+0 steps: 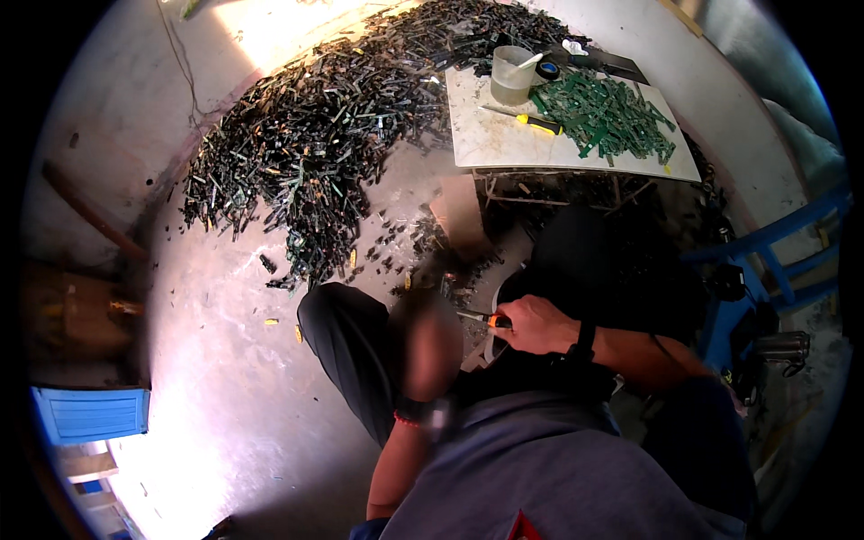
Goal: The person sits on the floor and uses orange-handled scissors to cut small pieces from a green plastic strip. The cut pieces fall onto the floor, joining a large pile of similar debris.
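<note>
Right hand (540,326) has its fingers closed around one orange tool (498,320) above the lap, tip toward the left hand (432,355), whose fingers are too blurry to tell. Counter's (477,146) got one cup (510,87), one yellow tool (542,124), one green pile (621,117).

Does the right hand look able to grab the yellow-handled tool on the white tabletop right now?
Probably not without freeing itself: the right hand grips an orange-handled tool. Nothing seems to cover the yellow-handled tool, though.

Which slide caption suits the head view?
Right hand holding an orange-handled metal tool; beyond, flat green strips piled on a white tabletop.
</note>
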Demonstrator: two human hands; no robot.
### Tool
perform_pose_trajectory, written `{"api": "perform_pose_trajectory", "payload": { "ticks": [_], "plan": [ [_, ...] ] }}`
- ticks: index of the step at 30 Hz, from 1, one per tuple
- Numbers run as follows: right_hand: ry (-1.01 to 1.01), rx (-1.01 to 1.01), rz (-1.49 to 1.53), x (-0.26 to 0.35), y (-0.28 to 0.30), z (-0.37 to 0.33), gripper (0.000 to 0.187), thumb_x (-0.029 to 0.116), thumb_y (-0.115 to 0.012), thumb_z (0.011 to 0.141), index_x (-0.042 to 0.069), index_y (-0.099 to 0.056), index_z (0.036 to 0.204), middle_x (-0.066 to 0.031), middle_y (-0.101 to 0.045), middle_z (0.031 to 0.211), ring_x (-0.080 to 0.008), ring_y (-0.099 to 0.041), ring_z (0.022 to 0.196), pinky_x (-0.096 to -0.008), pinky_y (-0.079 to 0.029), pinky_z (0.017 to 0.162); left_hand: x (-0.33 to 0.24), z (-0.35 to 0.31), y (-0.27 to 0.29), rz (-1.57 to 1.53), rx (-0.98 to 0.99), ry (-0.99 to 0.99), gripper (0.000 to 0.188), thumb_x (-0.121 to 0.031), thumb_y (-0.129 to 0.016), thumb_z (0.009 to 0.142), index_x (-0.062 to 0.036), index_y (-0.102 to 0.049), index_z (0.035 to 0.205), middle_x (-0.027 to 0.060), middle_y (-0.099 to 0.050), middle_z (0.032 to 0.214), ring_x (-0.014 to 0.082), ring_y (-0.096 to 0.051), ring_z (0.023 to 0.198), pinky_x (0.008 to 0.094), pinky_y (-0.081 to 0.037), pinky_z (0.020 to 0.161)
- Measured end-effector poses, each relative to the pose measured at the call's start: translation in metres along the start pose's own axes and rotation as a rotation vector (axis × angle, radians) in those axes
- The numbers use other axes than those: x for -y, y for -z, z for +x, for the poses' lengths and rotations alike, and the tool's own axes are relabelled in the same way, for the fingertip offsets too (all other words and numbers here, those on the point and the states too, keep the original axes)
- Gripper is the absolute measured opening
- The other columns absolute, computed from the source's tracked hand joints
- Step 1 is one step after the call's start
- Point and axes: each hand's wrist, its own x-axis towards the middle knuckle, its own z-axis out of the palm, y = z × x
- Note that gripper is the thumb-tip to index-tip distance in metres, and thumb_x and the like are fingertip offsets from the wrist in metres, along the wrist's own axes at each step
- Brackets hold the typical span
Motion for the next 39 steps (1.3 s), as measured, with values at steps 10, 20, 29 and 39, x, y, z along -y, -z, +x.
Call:
{"api": "perform_pose_trajectory", "payload": {
  "ticks": [10,20,29,39],
  "plan": [
    [0.192,-0.106,-0.363,0.001,0.038,-0.004,0.019,0.017,-0.063,0.074,0.001,-0.062,0.084,-0.0172,-0.063,0.073,-0.035,-0.063,0.071,-0.0432,-0.05,0.065,-0.022,-0.016,-0.023,-0.243,0.088,0.241,0.049,-0.048,-0.035,0.097,-0.0141,-0.037,0.062,-0.0016,-0.029,0.053,0.0119,-0.026,0.044,0.0268,-0.023,0.043],
    [-0.31,0.446,0.615,0.001,0.003,-0.007,0.033,0.03,-0.058,0.089,0.0,-0.058,0.076,-0.0111,-0.06,0.066,-0.0195,-0.057,0.053,-0.0334,-0.046,0.049,-0.016,-0.009,-0.02,-0.265,-0.008,0.256,0.043,-0.047,-0.037,0.097,-0.0157,-0.044,0.068,-0.0024,-0.032,0.053,0.0118,-0.028,0.044,0.0274,-0.024,0.044],
    [-0.251,0.715,1.46,0.01,-0.035,-0.016,0.028,0.032,-0.058,0.093,0.007,-0.055,0.08,-0.0023,-0.055,0.069,-0.0118,-0.051,0.057,-0.0251,-0.04,0.054,-0.034,-0.011,-0.044,-0.668,0.028,0.347,0.034,-0.036,-0.04,0.097,-0.0206,-0.047,0.068,-0.0045,-0.028,0.051,0.0125,-0.028,0.045,0.0309,-0.026,0.048],
    [-0.057,0.127,0.214,-0.004,-0.002,-0.025,0.028,0.029,-0.058,0.09,0.002,-0.06,0.097,-0.0142,-0.064,0.082,-0.0268,-0.063,0.073,-0.0375,-0.048,0.067,-0.031,-0.008,-0.037,-0.64,0.347,0.325,0.047,-0.034,-0.039,0.098,-0.0156,-0.035,0.055,-0.0031,-0.027,0.047,0.012,-0.022,0.039,0.0285,-0.022,0.043]
  ]
}}
